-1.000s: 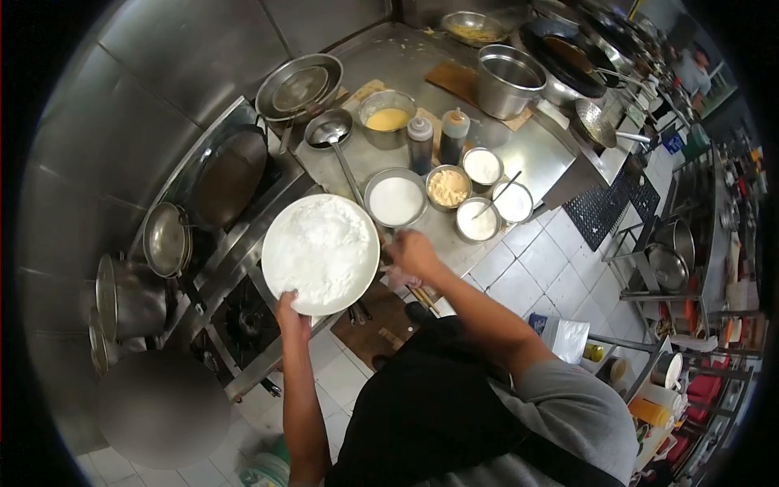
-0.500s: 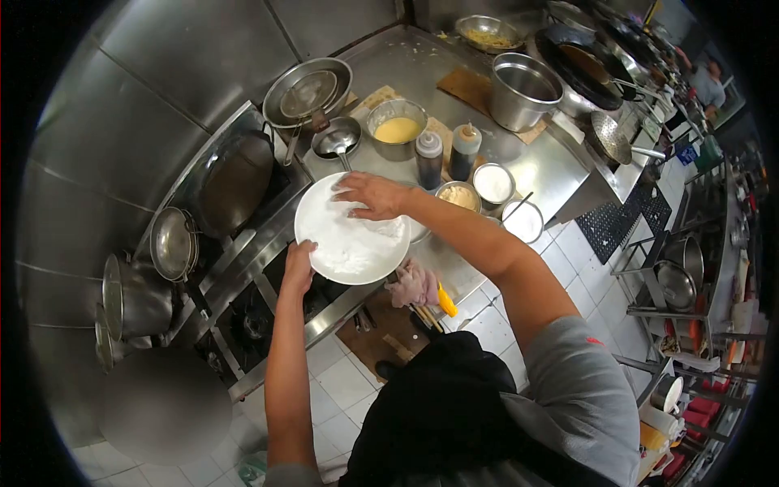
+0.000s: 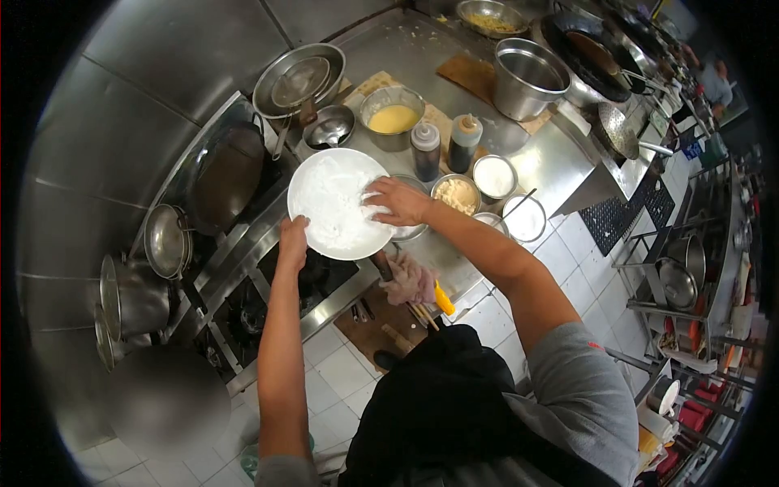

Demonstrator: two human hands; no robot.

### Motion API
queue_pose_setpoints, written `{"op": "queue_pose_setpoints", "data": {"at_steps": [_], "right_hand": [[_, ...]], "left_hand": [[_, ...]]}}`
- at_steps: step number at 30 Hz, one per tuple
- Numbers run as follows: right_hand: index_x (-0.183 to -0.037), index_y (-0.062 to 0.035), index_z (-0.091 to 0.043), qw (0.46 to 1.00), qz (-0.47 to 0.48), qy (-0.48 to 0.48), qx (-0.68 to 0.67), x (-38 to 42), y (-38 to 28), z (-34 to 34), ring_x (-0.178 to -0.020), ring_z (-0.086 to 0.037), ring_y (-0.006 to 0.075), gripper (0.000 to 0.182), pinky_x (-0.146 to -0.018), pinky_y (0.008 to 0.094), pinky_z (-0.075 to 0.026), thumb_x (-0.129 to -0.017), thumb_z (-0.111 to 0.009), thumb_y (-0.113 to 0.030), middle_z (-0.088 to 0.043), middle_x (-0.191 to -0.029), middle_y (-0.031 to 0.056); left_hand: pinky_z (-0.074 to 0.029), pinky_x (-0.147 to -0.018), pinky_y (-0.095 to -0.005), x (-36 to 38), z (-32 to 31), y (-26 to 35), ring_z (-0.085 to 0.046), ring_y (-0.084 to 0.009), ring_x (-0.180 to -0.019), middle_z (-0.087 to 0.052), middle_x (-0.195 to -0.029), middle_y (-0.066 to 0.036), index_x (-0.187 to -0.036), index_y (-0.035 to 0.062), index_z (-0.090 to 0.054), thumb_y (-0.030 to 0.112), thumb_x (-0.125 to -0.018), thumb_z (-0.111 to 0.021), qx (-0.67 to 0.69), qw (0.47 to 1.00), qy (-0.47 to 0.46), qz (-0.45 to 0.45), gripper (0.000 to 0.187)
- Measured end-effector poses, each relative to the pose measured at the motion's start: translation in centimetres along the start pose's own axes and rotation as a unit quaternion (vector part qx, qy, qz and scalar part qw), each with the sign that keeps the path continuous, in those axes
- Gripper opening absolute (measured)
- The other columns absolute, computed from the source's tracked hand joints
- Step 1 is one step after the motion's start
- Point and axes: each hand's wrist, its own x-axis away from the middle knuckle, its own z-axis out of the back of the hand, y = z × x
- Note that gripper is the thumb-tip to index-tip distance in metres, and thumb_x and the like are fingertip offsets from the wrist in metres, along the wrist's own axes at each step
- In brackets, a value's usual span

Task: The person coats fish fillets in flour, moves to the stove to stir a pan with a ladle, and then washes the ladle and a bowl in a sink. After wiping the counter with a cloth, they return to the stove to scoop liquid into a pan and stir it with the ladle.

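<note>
While my left grip [image 3: 294, 243] is clamped on the near edge of a plate [image 3: 345, 253], my right grip [image 3: 402, 203] lies over its right side, fingers apart, tips in white powder [image 3: 329, 195]. Plate: one, held up where stove [image 3: 333, 304] meets tabletop [image 3: 544, 162], partly covering a bowl [image 3: 414, 235]. Just below it: one cloth [image 3: 410, 280], crumpled. On the tabletop: one ladle [image 3: 330, 126], near the plate; one pan [image 3: 389, 142], yellow liquid inside; two squeeze bottles [image 3: 426, 154] [image 3: 464, 146], upright, side by side; one dish [image 3: 433, 188] of pale crumbs. Farther back: one steel pot [image 3: 519, 105], upright, beside a brown board [image 3: 466, 75].
</note>
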Motion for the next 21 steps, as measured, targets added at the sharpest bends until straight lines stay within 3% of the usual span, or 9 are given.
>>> {"op": "queue_pose_setpoints", "data": {"at_steps": [2, 6, 12, 15, 18, 21], "right_hand": [[-0.119, -0.0084, -0.062, 1.000, -0.007, 0.000, 0.000, 0.8, 0.2, -0.3, -0.121, -0.046, 0.0350, 0.040, -0.103, 0.0457, -0.037, -0.085, -0.064, -0.031, -0.053, -0.126, 0.0168], [-0.119, -0.0080, -0.062, 1.000, 0.000, 0.000, -0.004, 1.9, 0.2, 0.1, -0.120, -0.047, 0.0352, 0.038, -0.103, 0.0451, -0.038, -0.086, -0.064, -0.028, -0.053, -0.126, 0.0168], [-0.118, -0.0049, -0.061, 1.000, 0.007, -0.028, 0.011, 3.3, 0.5, 1.2, -0.122, -0.047, 0.0348, 0.037, -0.103, 0.0454, -0.039, -0.085, -0.063, -0.020, -0.053, -0.127, 0.0179], [-0.119, -0.0033, -0.060, 0.996, -0.049, -0.017, -0.075, 2.1, 0.9, 2.4, -0.124, -0.046, 0.0350, 0.037, -0.104, 0.0462, -0.038, -0.085, -0.063, -0.018, -0.052, -0.130, 0.0181], [-0.125, -0.0025, -0.056, 0.994, -0.077, 0.007, -0.081, -1.2, 0.5, 2.8, -0.126, -0.044, 0.0371, 0.042, -0.106, 0.0462, -0.037, -0.085, -0.063, -0.017, -0.049, -0.134, 0.0196], [-0.135, -0.0038, -0.048, 0.998, -0.022, 0.057, -0.005, -4.4, 0.0, 2.0, -0.129, -0.040, 0.0406, 0.052, -0.110, 0.0448, -0.035, -0.088, -0.062, -0.020, -0.043, -0.139, 0.0231]], "left_hand": [[-0.045, -0.088, -0.0350, 0.2, -0.4, 0.2, -0.058, -0.0275, -0.099, -0.060, -0.107, -0.023, -0.113, -0.0142, -0.050, 0.019, -0.079, -0.055, -0.011, 1.000, 0.001, -0.019, 0.047], [-0.045, -0.087, -0.0363, -0.2, -0.6, 0.6, -0.057, -0.0275, -0.096, -0.057, -0.108, -0.022, -0.118, -0.0139, -0.045, 0.016, -0.080, -0.056, -0.041, 0.999, 0.015, -0.013, 0.049], [-0.045, -0.087, -0.0359, -0.7, -0.8, 0.5, -0.059, -0.0284, -0.098, -0.062, -0.106, -0.023, -0.112, -0.0142, -0.054, 0.021, -0.080, -0.053, -0.066, 0.996, 0.041, -0.033, 0.048], [-0.045, -0.086, -0.0360, -0.1, -0.8, 1.2, -0.060, -0.0286, -0.096, -0.063, -0.105, -0.023, -0.112, -0.0136, -0.055, 0.020, -0.080, -0.053, -0.063, 0.997, 0.030, -0.044, 0.047], [-0.046, -0.086, -0.0363, -0.1, -0.8, 1.5, -0.060, -0.0287, -0.095, -0.063, -0.104, -0.023, -0.113, -0.0130, -0.056, 0.020, -0.081, -0.053, -0.063, 0.996, 0.035, -0.046, 0.047], [-0.046, -0.085, -0.0367, -0.4, -0.9, 1.1, -0.061, -0.0285, -0.095, -0.064, -0.102, -0.023, -0.111, -0.0128, -0.057, 0.022, -0.080, -0.055, -0.079, 0.994, 0.035, -0.062, 0.046]]}}
